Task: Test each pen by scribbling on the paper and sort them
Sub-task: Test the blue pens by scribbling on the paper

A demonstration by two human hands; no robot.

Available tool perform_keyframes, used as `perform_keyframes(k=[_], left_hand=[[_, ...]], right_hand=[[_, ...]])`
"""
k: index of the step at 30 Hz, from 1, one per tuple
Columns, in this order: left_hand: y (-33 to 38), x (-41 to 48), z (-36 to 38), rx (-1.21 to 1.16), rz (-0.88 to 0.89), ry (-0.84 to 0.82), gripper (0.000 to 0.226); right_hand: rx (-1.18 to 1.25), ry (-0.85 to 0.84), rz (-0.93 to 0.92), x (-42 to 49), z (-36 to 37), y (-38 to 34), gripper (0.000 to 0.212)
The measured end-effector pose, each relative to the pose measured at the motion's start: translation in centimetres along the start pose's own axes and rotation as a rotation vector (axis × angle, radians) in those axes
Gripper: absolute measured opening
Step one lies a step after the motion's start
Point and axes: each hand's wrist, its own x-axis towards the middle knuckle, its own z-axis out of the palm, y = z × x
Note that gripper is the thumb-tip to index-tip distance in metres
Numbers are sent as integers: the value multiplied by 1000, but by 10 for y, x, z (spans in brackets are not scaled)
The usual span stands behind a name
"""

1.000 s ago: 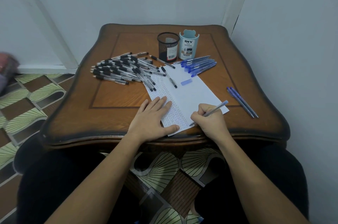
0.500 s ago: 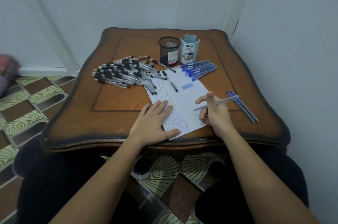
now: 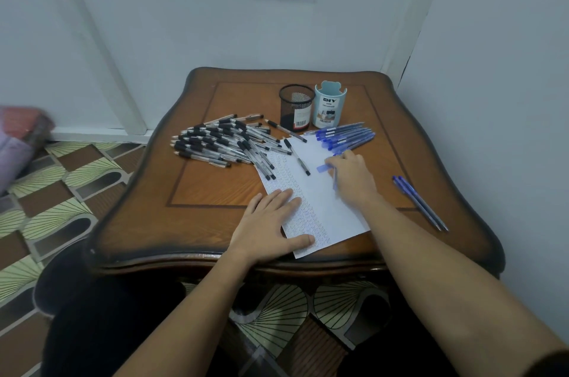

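A white sheet of paper (image 3: 326, 207) with rows of scribbles lies on the wooden table (image 3: 215, 188). My left hand (image 3: 268, 222) presses flat on the sheet's near left part. My right hand (image 3: 352, 176) holds a blue pen (image 3: 335, 183) and its fingertips touch a loose blue cap (image 3: 322, 168) lying on the paper. A pile of black-capped pens (image 3: 221, 142) sits at the left. A bunch of blue pens (image 3: 348, 135) lies beyond my right hand. Two blue pens (image 3: 418, 202) lie apart at the right. One black pen (image 3: 297, 156) rests on the paper.
A black mesh cup (image 3: 296, 111) and a light-blue DIY desk organizer (image 3: 330, 108) stand at the back of the table. Another black pen (image 3: 284, 129) lies in front of the cup. White walls close in behind and on the right. Patterned floor shows on the left.
My right hand lifted the blue pen off the near edge of the paper and moved it away to the loose blue cap. My left hand stayed flat on the paper.
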Motion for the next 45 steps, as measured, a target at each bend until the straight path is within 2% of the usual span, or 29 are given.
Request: perform_keyframes(k=[2, 5, 7, 9, 13, 17, 21, 24, 27, 32, 37, 41, 45], left_hand=[[1, 0, -1, -66, -19, 21, 98], [2, 2, -3, -183, -54, 78, 84], [5, 3, -7, -290, -106, 119, 65], [4, 5, -9, -419, -163, 148, 49], [0, 7, -8, -636, -172, 251, 32], [0, 6, -5, -689, -180, 307, 11], [2, 5, -6, -754, -201, 328, 11], [3, 5, -8, -805, -231, 341, 11], [4, 4, -9, -833, -236, 339, 11], [5, 5, -10, -867, -235, 347, 11], [2, 4, -8, -863, -207, 322, 11], [3, 3, -11, -918, -182, 321, 12], [3, 3, -13, -993, -182, 345, 13]], right_hand=[[10, 49, -12, 0, -1, -1, 20], [22, 100, -123, -9, -3, -2, 17], [125, 72, -174, -20, -6, -5, 23], [287, 50, -173, -33, -8, -12, 19], [600, 4, -165, -62, -14, -32, 12], [758, -9, -136, -75, -13, -49, 15], [913, -44, -37, -78, -15, -51, 13], [1136, 20, 157, -76, -22, -46, 31], [1291, 34, 232, -76, -27, -39, 23], [1293, -20, 242, -77, -28, -39, 27], [1286, -135, 139, -79, -24, -39, 18], [1299, -139, 123, -76, -23, -39, 10], [1279, -157, 109, -72, -20, -43, 13]])
